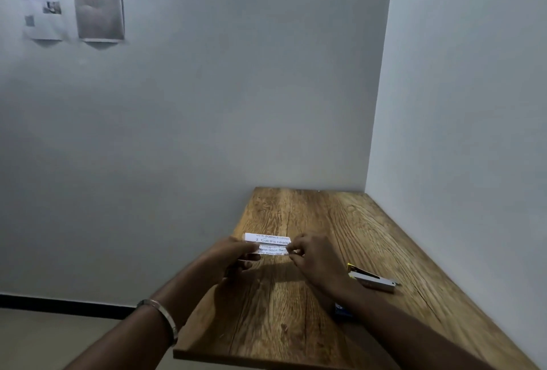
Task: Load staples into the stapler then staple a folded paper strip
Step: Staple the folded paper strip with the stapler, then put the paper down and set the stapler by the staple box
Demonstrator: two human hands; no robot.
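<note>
Left hand [233,252] and right hand [313,257] pinch the paper strip [270,243] between them, stapler [374,279] apparently lying just right of the right hand.

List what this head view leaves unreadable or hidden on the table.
- Small blue box: mostly behind the right forearm; contents unknown.
- Stapler: blurred, near end behind the right hand; loaded or not, unclear.
- Paper strip: ends covered by the left hand and right hand.

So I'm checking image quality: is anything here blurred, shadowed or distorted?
Head view: dim, soft light; the hands cast a shadow on the table under the paper strip; the stapler is motion-blurred; wide-angle bending tilts the walls.
</note>
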